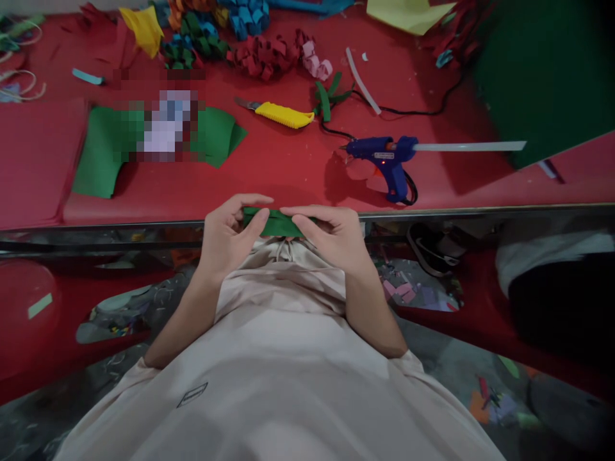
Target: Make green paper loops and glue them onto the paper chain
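Between both hands, at the table's near edge, is a folded strip of green paper. My left hand pinches its left end between thumb and fingers. At the right end, my right hand grips the same strip, thumb in front and fingers behind. Beyond the hands, a blue hot glue gun lies on its side, a white glue stick jutting from its back and a small light glowing. Left of it rests a yellow utility knife with its blade out, near a cluster of green paper strips.
Green paper sheets lie at left, partly under a blurred-out patch. Curled paper chains in several colours line the back of the red table. A loose glue stick lies near the black cord. A large green board stands at right.
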`<state>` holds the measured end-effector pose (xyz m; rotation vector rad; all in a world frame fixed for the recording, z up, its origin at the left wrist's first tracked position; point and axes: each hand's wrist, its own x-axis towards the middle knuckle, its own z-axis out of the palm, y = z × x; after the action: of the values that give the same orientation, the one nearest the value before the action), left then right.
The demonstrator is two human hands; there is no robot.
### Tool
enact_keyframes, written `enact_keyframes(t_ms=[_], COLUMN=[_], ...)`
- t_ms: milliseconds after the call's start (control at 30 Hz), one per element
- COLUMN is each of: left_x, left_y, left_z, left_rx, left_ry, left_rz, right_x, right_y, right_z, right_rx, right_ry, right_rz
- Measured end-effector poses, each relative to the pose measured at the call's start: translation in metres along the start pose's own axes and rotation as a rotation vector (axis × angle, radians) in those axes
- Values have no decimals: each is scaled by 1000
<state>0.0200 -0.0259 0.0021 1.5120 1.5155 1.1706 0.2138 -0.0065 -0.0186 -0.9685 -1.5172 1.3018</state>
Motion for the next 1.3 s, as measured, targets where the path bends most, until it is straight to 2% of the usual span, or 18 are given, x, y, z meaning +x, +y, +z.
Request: enact_keyframes(t_ms=[100, 267, 400, 567, 667, 800, 867, 1000, 1067, 1133, 1200, 1300], left_x=[0, 3, 4, 0, 0, 0, 0, 0, 0, 1, 1, 0], left_y=[-3, -9, -11, -8, -6, -8, -13, -22, -24, -24, -23, -20], left_z=[0, 2, 6, 5, 2, -7, -14, -24, -23, -18, -13, -6], left_rx=[-17, -22, 20, 117, 127, 85, 102, 235, 327, 335, 275, 210], left_ry=[-24, 4, 36, 19, -7, -63, -140, -282, -239, -134, -52, -25], left_rz=[-40, -62, -33, 25, 22, 29, 104, 445, 587, 657, 672, 591], right_x=[2, 4, 4, 4, 5, 6, 7, 6, 7, 7, 7, 7], right_y=[2, 6, 4, 0, 0, 1, 1, 0, 0, 0, 0, 3], right_z=[-1, -2, 2, 8, 8, 1, -3, -7, -6, -5, -4, -4], right_rx=[-103, -132, -112, -205, -178, -41, 8, 76, 104, 122, 137, 113], right_ry=[81, 88, 93, 130, 116, 61, 56, 56, 40, 14, -12, 3], right_rz=[-9, -16, -6, -30, -18, 72, 97, 126, 140, 149, 146, 103])
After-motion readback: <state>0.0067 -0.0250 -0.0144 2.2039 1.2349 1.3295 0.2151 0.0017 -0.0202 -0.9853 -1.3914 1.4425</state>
